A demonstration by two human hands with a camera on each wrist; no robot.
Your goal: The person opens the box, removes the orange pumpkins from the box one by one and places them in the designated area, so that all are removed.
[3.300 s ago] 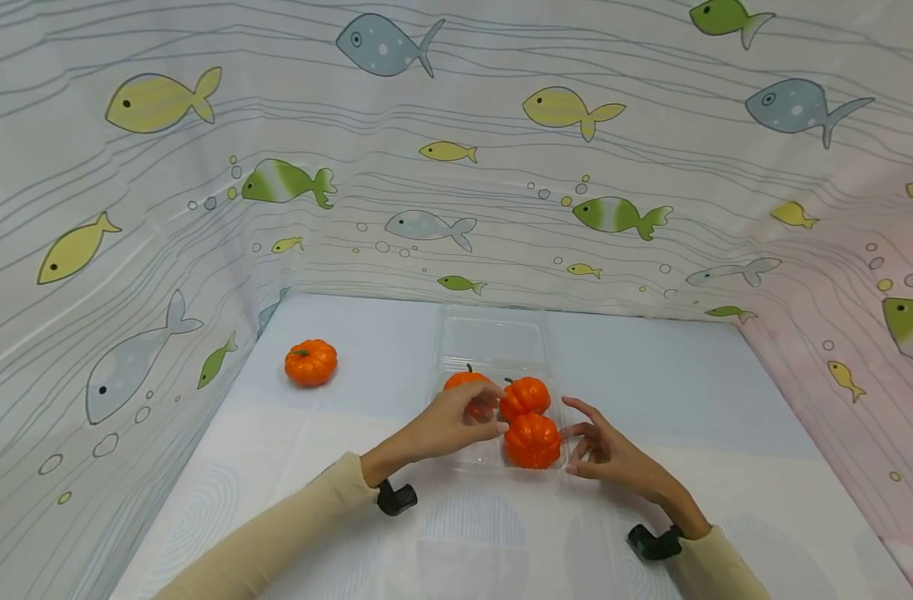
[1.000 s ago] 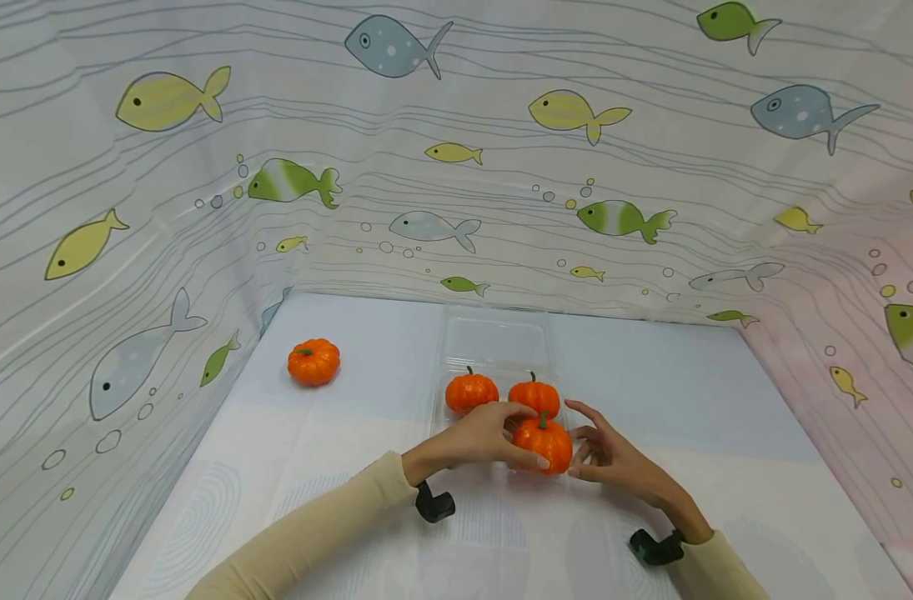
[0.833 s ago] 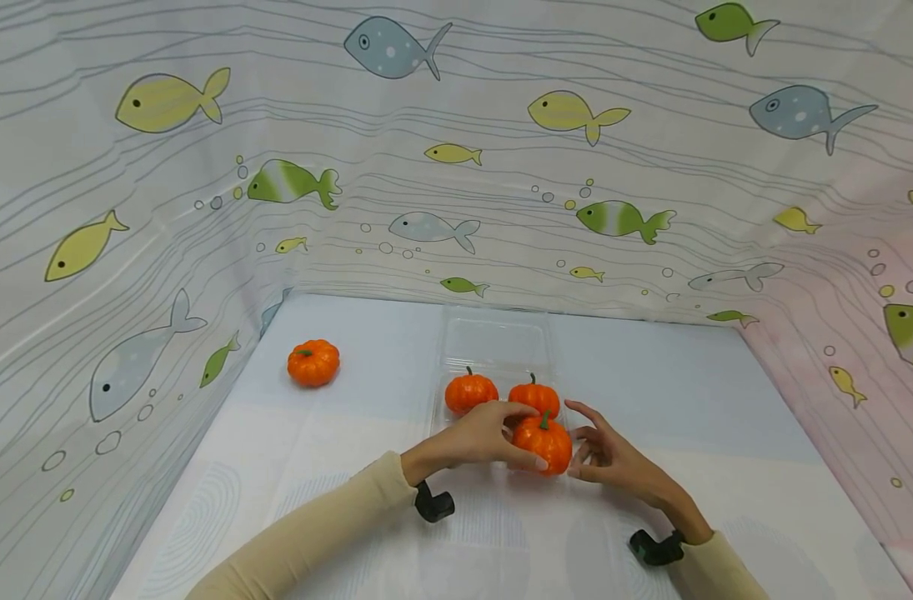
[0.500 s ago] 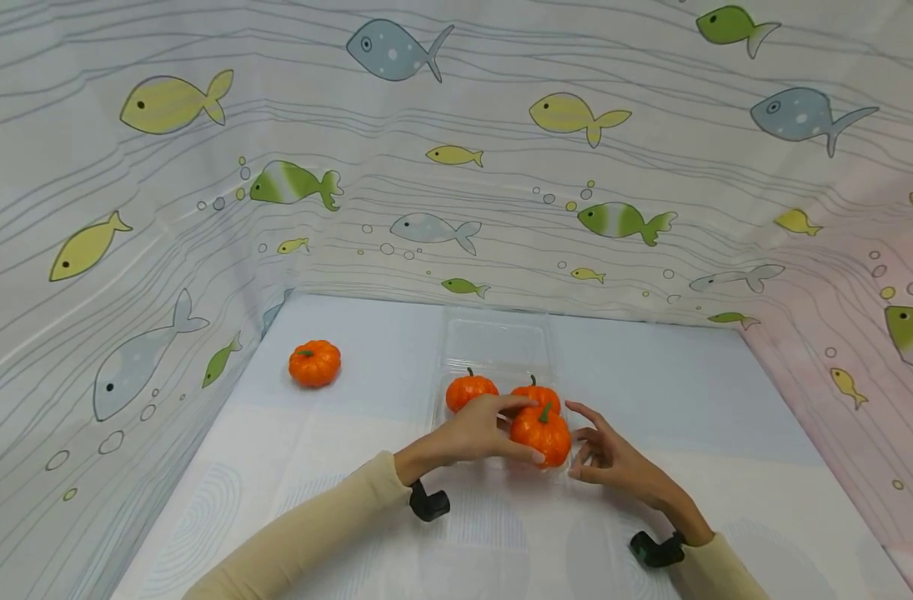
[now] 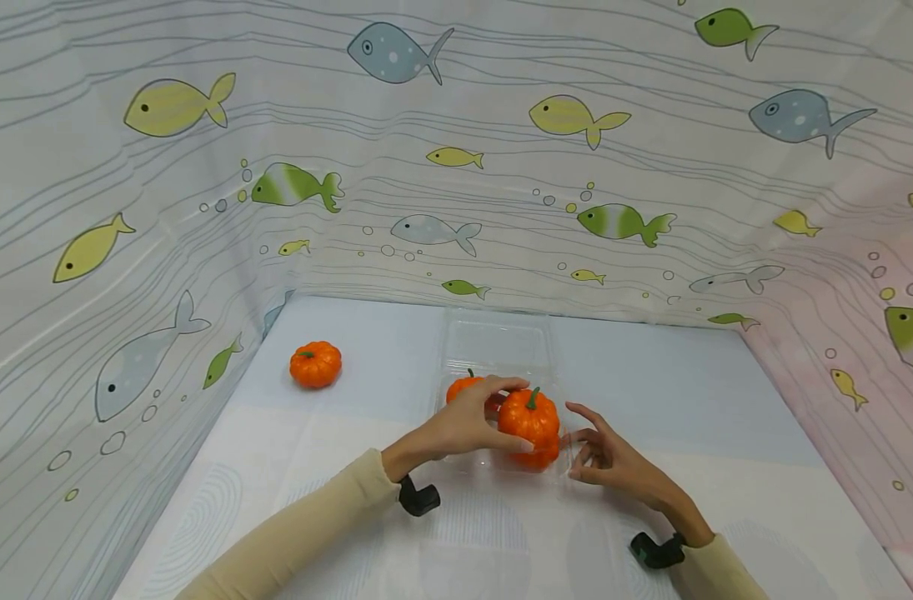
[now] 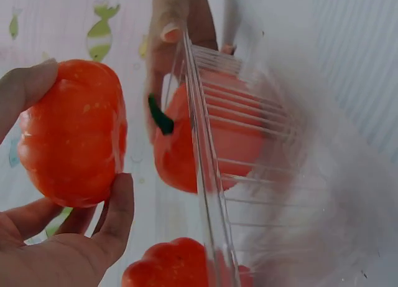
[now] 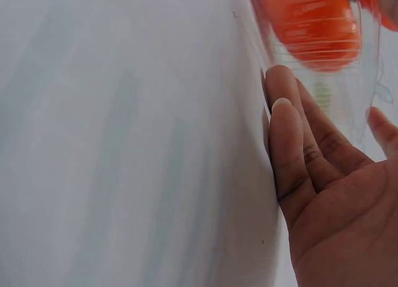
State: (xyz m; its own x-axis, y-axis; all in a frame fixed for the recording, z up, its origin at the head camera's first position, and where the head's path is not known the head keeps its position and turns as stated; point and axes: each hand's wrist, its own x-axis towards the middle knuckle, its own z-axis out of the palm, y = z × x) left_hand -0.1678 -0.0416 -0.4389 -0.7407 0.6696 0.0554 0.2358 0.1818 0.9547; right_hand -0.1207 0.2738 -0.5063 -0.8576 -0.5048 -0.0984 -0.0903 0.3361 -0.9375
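My left hand (image 5: 464,425) grips a small glossy orange pumpkin (image 5: 529,419) between thumb and fingers, with its green stem up. In the left wrist view this pumpkin (image 6: 74,134) is held clear of the rim of a transparent plastic box (image 6: 214,218). Inside the box sit another pumpkin (image 6: 217,131) at the right and one (image 5: 462,387) at the back left, partly behind my left hand. Whatever lies right behind the held pumpkin is hidden. Beside the box's right wall rests my right hand (image 5: 614,457), fingers loosely bent, holding nothing; its fingertips are at the wall.
A separate pumpkin (image 5: 316,364) lies on the white-covered table (image 5: 366,333) at the left. The box's clear lid (image 5: 499,342) is folded back toward the rear. Fish-printed cloth (image 5: 456,192) surrounds the table at the back and sides.
Over the last second my left hand has raised the gripped pumpkin and carried it back and slightly left, revealing another pumpkin below it. My right hand has stayed in place.
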